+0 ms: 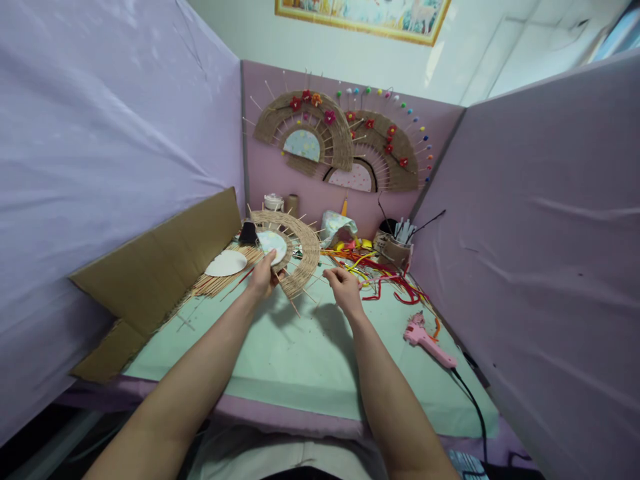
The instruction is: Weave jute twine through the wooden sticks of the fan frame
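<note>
My left hand point(264, 275) grips a half-round fan woven from brown twine point(307, 250) by its pale patterned centre point(273, 247). Thin sticks radiate through the twine band and poke out past its outer edge. The fan is held tilted above the table, its curved side towards the right. Close to that outer edge, my right hand point(344, 288) is closed in a pinch beside a stick end. Whatever sits between those fingertips is too small to make out.
A pink glue gun point(429, 343) with a black cord lies at right. Red and yellow pipe cleaners point(385, 267) are heaped behind, near a pot of white sticks point(397, 252). Thin sticks point(213, 283) and cardboard point(165, 257) are left. Two finished fans point(340, 110) hang on the back panel.
</note>
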`<act>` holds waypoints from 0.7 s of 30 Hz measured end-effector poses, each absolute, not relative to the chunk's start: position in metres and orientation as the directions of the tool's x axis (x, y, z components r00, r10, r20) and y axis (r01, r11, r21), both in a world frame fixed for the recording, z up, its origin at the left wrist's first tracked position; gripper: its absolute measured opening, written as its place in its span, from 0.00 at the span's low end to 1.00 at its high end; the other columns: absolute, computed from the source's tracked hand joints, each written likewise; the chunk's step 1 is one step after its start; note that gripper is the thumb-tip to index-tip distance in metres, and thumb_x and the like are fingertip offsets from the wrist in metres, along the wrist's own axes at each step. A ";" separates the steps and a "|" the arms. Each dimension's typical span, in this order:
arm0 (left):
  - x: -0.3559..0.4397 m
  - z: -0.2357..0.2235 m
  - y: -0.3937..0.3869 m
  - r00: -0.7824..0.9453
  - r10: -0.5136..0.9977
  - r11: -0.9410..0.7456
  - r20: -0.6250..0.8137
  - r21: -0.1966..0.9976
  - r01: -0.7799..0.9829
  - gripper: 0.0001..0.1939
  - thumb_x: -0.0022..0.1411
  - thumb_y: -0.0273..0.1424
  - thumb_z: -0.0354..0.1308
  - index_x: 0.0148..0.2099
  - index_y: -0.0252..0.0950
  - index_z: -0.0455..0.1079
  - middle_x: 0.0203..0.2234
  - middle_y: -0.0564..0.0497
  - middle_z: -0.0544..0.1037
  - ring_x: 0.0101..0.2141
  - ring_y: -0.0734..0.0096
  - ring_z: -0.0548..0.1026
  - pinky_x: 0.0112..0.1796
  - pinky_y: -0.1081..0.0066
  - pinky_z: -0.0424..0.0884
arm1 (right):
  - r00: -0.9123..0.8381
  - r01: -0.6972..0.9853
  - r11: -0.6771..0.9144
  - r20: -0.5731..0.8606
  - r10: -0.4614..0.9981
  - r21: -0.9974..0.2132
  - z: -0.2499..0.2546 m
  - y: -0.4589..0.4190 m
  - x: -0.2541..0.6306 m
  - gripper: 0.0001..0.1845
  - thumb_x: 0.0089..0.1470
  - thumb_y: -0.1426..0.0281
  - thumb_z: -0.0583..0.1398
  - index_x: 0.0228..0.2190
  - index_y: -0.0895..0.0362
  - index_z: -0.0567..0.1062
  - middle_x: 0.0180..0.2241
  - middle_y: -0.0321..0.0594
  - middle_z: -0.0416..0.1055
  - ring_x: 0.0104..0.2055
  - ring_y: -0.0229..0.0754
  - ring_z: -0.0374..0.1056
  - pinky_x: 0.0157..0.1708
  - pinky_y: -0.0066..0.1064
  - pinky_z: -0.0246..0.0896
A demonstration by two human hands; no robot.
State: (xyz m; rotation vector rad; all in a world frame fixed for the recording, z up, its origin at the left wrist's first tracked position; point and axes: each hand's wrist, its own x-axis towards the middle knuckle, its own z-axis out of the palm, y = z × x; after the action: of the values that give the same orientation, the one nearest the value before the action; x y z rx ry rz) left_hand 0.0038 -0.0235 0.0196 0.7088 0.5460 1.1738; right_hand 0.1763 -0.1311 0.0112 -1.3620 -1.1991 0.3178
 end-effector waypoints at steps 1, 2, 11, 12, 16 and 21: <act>0.004 0.021 -0.024 0.305 0.952 0.223 -0.021 0.730 -0.646 0.07 0.55 0.31 0.59 0.37 0.34 0.69 0.22 0.54 0.75 0.20 0.77 0.71 0.23 0.77 0.68 | 0.416 0.413 0.270 0.444 0.793 -0.870 0.011 -0.130 0.176 0.18 0.47 0.56 0.58 0.21 0.58 0.73 0.17 0.33 0.60 0.21 0.35 0.53 0.23 0.27 0.48; 0.003 0.022 -0.025 0.307 0.952 0.227 -0.018 0.716 -0.661 0.07 0.55 0.30 0.58 0.37 0.34 0.69 0.23 0.53 0.75 0.20 0.77 0.72 0.23 0.77 0.69 | 0.407 0.381 0.270 0.422 0.810 -0.884 0.011 -0.130 0.177 0.17 0.47 0.56 0.58 0.22 0.58 0.74 0.17 0.33 0.61 0.21 0.35 0.54 0.23 0.27 0.49; 0.004 0.024 -0.033 0.444 0.895 0.296 0.030 0.706 -0.643 0.05 0.58 0.29 0.56 0.36 0.32 0.68 0.21 0.51 0.74 0.19 0.75 0.70 0.14 0.79 0.60 | 0.323 0.108 0.321 0.339 0.884 -0.941 0.010 -0.128 0.171 0.19 0.46 0.56 0.60 0.18 0.58 0.68 0.16 0.31 0.59 0.19 0.31 0.52 0.20 0.25 0.48; 0.004 0.024 -0.034 0.453 0.891 0.303 0.029 0.705 -0.641 0.05 0.58 0.29 0.56 0.36 0.32 0.68 0.21 0.51 0.74 0.18 0.76 0.69 0.14 0.80 0.59 | 0.322 0.087 0.314 0.325 0.889 -0.945 0.010 -0.128 0.170 0.19 0.46 0.55 0.60 0.18 0.58 0.68 0.16 0.31 0.59 0.19 0.31 0.52 0.20 0.25 0.48; 0.003 0.027 -0.036 0.471 0.882 0.320 0.023 0.706 -0.632 0.07 0.59 0.31 0.55 0.34 0.32 0.68 0.19 0.51 0.72 0.17 0.76 0.68 0.13 0.80 0.57 | 0.322 -0.006 0.275 0.258 0.911 -0.961 0.009 -0.127 0.169 0.20 0.43 0.53 0.62 0.20 0.58 0.68 0.16 0.31 0.60 0.18 0.30 0.52 0.18 0.25 0.48; 0.000 0.028 -0.033 0.462 0.887 0.328 -0.011 0.718 -0.613 0.08 0.58 0.33 0.56 0.34 0.32 0.68 0.18 0.52 0.71 0.13 0.79 0.64 0.10 0.80 0.51 | 0.337 -0.076 0.212 0.176 0.925 -0.974 0.007 -0.125 0.172 0.21 0.40 0.52 0.63 0.22 0.58 0.68 0.16 0.30 0.59 0.16 0.29 0.51 0.15 0.24 0.41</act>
State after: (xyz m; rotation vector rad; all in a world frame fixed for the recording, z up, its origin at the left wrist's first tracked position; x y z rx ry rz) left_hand 0.0004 -0.0331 0.0279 0.7127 0.4455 1.0252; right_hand 0.1722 -0.1249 0.0066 -1.1260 -0.9731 0.8743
